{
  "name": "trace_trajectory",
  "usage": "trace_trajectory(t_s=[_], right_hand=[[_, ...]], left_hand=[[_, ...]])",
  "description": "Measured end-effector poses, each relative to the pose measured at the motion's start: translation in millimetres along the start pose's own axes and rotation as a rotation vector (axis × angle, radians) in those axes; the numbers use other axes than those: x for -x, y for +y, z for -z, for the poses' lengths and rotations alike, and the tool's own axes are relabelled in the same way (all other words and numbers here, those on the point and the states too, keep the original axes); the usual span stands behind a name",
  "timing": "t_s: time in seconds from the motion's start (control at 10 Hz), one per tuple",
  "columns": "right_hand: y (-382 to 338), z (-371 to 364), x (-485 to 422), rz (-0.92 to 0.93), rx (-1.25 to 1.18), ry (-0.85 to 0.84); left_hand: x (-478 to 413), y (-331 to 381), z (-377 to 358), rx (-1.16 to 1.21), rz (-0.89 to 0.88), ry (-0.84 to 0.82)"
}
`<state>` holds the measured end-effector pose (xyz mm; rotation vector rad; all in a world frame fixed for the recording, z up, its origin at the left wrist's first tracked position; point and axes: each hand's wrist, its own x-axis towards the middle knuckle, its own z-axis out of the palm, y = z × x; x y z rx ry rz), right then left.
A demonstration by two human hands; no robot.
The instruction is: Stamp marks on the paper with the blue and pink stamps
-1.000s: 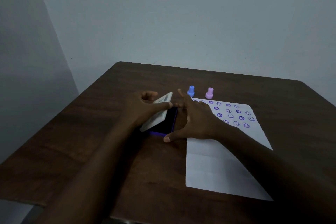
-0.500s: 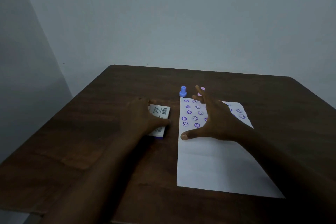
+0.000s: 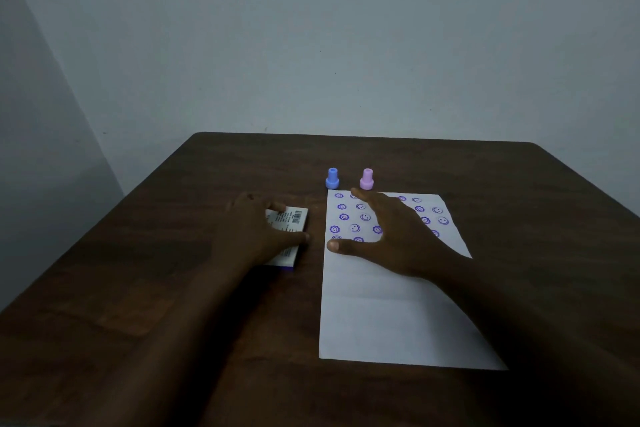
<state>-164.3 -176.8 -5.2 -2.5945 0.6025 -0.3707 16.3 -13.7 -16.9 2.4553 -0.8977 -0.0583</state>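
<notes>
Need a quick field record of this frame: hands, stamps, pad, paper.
left hand: resting on the closed ink pad case, fingers spread over it
right hand: open, flat above the paper, holding nothing
blue stamp: upright on table, just past the paper's far edge
pink stamp: upright, right of the blue stamp, untouched
paper: right of the case; purple marks on far part, near part blank
marks: smiley faces and flower-like rings, in rows
</notes>
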Motion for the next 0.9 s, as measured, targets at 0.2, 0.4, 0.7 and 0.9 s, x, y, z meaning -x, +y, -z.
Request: trace_trajectory(t_s=[0.2, 0.4, 0.7, 0.9], right_hand=[[2.2, -0.3, 0.2, -0.025, -0.003, 0.026], [4.5, -1.3, -1.1, -0.031, -0.001, 0.041], [9.3, 3.8, -1.4, -0.061, 0.056, -0.048], [12.9, 5.8, 2.6, -0.027, 0.132, 0.056]], left_hand=[[4.5, 4.0, 1.3, -0.050, -0.030, -0.006], [5.6, 10.1, -1.6, -0.110, -0.157, 0.018], [1.3, 14.4, 4.9, -0.233, -0.333, -0.126], [14.6, 21.0, 13.2, -0.234, -0.328, -0.066]])
